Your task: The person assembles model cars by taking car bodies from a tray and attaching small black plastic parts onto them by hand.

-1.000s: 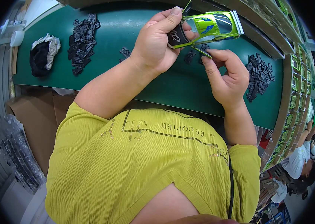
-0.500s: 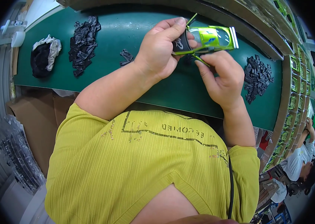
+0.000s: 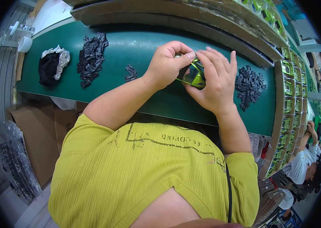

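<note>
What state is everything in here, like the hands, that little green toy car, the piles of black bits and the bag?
Left hand: closed on the toy car.
Right hand: closed on the toy car from the other side.
Green toy car: held above the table, mostly hidden by fingers.
Black parts pile: loose on the green table.
Second black pile: loose, untouched.
Bag: open, dark contents showing.

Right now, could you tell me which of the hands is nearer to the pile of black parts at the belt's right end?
Right. The right hand is just left of that pile; the left hand is farther left.
</note>
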Demonstrator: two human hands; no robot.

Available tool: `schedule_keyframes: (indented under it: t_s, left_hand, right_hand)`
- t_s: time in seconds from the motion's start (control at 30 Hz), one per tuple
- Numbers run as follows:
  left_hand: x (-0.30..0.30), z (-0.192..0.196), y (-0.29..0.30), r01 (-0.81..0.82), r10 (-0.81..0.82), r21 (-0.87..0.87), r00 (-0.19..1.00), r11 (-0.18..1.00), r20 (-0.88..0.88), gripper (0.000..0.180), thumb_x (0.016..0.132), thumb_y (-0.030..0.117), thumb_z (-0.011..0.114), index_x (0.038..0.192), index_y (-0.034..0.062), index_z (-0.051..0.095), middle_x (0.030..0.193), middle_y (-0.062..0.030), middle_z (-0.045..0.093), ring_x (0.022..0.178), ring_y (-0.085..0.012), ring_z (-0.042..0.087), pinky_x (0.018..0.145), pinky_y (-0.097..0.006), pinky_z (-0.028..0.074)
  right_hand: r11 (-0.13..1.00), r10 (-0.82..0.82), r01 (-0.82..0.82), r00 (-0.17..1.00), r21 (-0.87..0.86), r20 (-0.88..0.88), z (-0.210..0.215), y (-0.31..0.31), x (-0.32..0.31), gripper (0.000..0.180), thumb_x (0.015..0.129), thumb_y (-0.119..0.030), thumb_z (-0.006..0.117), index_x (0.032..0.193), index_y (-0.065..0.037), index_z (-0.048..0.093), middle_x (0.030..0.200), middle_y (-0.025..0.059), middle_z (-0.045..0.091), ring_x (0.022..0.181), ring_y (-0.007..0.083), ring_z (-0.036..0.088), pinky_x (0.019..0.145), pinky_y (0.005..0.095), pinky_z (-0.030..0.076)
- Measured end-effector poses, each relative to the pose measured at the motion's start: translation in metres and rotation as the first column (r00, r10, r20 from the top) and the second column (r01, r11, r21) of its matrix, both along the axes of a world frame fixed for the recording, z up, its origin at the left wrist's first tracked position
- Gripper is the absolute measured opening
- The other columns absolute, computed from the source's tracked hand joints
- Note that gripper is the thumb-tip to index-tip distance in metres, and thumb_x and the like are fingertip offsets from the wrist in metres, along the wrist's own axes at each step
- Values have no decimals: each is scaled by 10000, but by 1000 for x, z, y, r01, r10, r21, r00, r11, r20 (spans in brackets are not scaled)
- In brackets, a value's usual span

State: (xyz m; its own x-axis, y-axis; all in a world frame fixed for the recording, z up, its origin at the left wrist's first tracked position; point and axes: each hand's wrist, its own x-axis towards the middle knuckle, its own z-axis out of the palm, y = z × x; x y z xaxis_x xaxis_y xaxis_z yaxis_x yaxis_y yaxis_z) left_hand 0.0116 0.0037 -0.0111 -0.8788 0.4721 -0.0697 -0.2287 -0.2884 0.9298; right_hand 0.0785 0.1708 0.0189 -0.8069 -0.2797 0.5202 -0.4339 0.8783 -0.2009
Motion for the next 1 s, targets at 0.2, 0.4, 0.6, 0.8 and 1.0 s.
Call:
schedule_keyframes:
  t_s: [0.2, 0.4, 0.6, 0.8, 1.0]
  left_hand:
    - [-4, 3, -1, -91, 86, 84, 995, 992, 59, 115, 928, 120, 684, 971, 24, 637, 872, -26, 639, 729, -93, 613, 636, -251, 544]
    - [-4, 10, -11, -196, 186, 296, 981, 935, 61, 94, 960, 126, 636, 1002, 43, 621, 904, -29, 634, 764, -111, 623, 651, -260, 559]
    - [-2, 9, -16, -56, 119, 354, 980, 934, -158, 318, 977, 146, 619, 1261, 26, 541, 1020, -63, 634, 925, -144, 619, 857, -294, 511]
    - [-5, 9, -15, -205, 249, 202, 943, 958, -221, 502, 966, 213, 643, 1384, 22, 439, 1266, -113, 556, 1193, -169, 490, 969, -287, 439]
    - [-2, 5, -12, -135, 148, 83, 971, 987, -189, 432, 974, 223, 614, 1340, 24, 500, 1232, -108, 588, 1155, -180, 546, 983, -345, 454]
  right_hand:
    - [1000, 16, -16, 998, -3, -66, 2, -1, 1, 612, 623, -241, 856, 1173, -86, 637, 1089, 96, 661, 1097, 288, 615, 1113, 619, 277]
    - [861, -31, 95, 990, -500, 134, 1, 20, 5, 524, 842, -305, 768, 1234, -3, 596, 1060, 149, 641, 958, 255, 613, 837, 361, 487]
    - [363, 509, 206, 773, -909, 378, 46, 43, 0, 149, 954, -153, 643, 928, -7, 626, 753, 50, 645, 557, 102, 597, 510, 227, 474]
    - [673, -27, 98, 994, -733, 109, 130, 93, -84, 256, 928, -151, 681, 1126, 10, 672, 839, 50, 694, 782, 112, 655, 740, 259, 514]
    - [944, -176, 211, 972, -254, 153, 136, 149, -226, 403, 870, -312, 728, 1127, -4, 692, 1044, 150, 690, 943, 263, 653, 852, 357, 492]
